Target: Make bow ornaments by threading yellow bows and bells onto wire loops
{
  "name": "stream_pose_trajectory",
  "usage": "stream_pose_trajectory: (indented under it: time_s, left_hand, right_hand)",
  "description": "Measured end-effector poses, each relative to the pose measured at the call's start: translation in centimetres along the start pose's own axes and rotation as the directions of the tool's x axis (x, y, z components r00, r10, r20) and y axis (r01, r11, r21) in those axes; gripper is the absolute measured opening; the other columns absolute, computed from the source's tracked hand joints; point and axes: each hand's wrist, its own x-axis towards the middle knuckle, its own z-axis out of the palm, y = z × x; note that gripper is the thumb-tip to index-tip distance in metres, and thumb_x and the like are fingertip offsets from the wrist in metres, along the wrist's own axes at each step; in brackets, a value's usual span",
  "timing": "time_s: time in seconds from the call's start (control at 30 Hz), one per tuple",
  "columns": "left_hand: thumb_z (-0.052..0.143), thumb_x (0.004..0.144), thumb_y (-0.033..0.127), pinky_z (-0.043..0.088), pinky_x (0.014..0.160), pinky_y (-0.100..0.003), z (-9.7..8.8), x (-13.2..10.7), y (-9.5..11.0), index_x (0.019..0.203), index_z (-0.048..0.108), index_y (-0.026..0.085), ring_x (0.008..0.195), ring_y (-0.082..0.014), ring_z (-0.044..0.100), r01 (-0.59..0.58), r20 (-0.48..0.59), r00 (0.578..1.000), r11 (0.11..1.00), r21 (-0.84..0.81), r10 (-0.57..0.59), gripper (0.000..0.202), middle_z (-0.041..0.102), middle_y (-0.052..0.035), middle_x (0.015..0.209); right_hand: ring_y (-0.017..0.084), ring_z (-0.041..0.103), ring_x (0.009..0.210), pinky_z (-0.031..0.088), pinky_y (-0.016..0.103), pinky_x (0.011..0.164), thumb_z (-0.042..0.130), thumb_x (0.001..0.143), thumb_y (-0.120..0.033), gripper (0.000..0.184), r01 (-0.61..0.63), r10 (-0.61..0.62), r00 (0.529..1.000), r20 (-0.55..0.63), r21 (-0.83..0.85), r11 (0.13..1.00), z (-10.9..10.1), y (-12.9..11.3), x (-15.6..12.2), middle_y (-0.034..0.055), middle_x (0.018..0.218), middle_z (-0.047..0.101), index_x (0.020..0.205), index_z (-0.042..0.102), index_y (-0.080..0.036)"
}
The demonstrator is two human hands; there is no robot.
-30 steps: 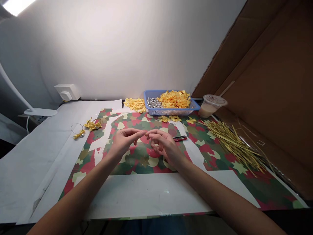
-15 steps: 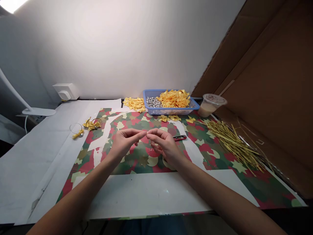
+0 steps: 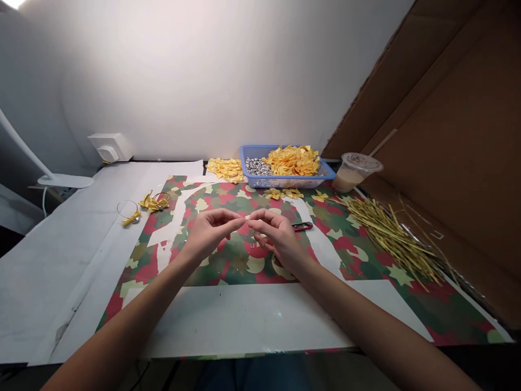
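Observation:
My left hand [image 3: 211, 231] and my right hand [image 3: 274, 231] meet above the patterned sheet, fingertips almost touching. Both are closed in a pinch on a small pale piece [image 3: 247, 218], mostly hidden by the fingers and too small to name. Just beyond my right hand lies a small red and black tool [image 3: 302, 226], partly covered by it. Yellow ribbon bows [image 3: 284, 194] rest in front of a blue basket [image 3: 260, 182], which holds more yellow bows [image 3: 293, 161] and silvery bells or beads [image 3: 258, 166].
Left on the table are a thin wire ring with a yellow bow [image 3: 132, 218] and a clump of bows [image 3: 153, 202]. A yellow pile [image 3: 225, 170] sits beside the basket. To the right stand a lidded plastic cup [image 3: 353, 172], a bundle of greenish-yellow stems [image 3: 391, 233] and a cardboard wall [image 3: 456, 141].
A pale piece now shows between my fingertips, which have parted slightly. My right hand has shifted a little to the right. The view has tilted slightly.

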Motion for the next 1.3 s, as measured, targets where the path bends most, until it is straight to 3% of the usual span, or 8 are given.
stream_pose_trajectory:
  time_s: [0.27,0.63,1.3]
  left_hand:
    - [0.074,0.066,0.039,0.042,0.056,-0.022,0.06,0.03,0.08,0.065,0.071,0.018,0.057,-0.0101,0.050,-0.012,0.013,1.000,0.997,-0.079,0.014,0.021,0.063,-0.0002,0.063]
    - [0.074,0.065,0.043,0.036,0.048,-0.022,-0.01,0.00,-0.12,0.064,0.072,0.017,0.054,-0.0107,0.048,-0.004,0.019,1.000,1.000,-0.010,0.004,0.026,0.056,0.0009,0.053]
    - [0.075,0.066,0.046,0.041,0.052,-0.022,-0.29,0.15,-0.51,0.069,0.073,0.019,0.056,-0.0107,0.052,0.006,0.020,1.000,0.999,-0.047,-0.005,0.027,0.061,0.0004,0.060]
  right_hand:
    - [0.005,0.027,0.040,0.020,0.019,0.038,0.072,0.070,-0.038,0.027,0.027,-0.027,0.998,0.050,0.015,1.000,0.44,0.37,-0.30,-0.0114,0.048,0.038,0.083,0.056,-0.020]
    - [0.005,0.026,0.039,0.020,0.020,0.039,0.069,0.072,-0.038,0.024,0.067,-0.067,0.998,0.001,0.003,0.998,0.42,0.36,-0.41,-0.0116,0.042,0.037,0.079,0.056,-0.019]
    - [0.005,0.026,0.039,0.021,0.021,0.039,0.065,0.074,-0.035,0.018,0.097,-0.098,0.995,-0.003,-0.052,0.994,-0.03,0.29,-0.25,-0.0109,0.044,0.038,0.076,0.055,-0.020]
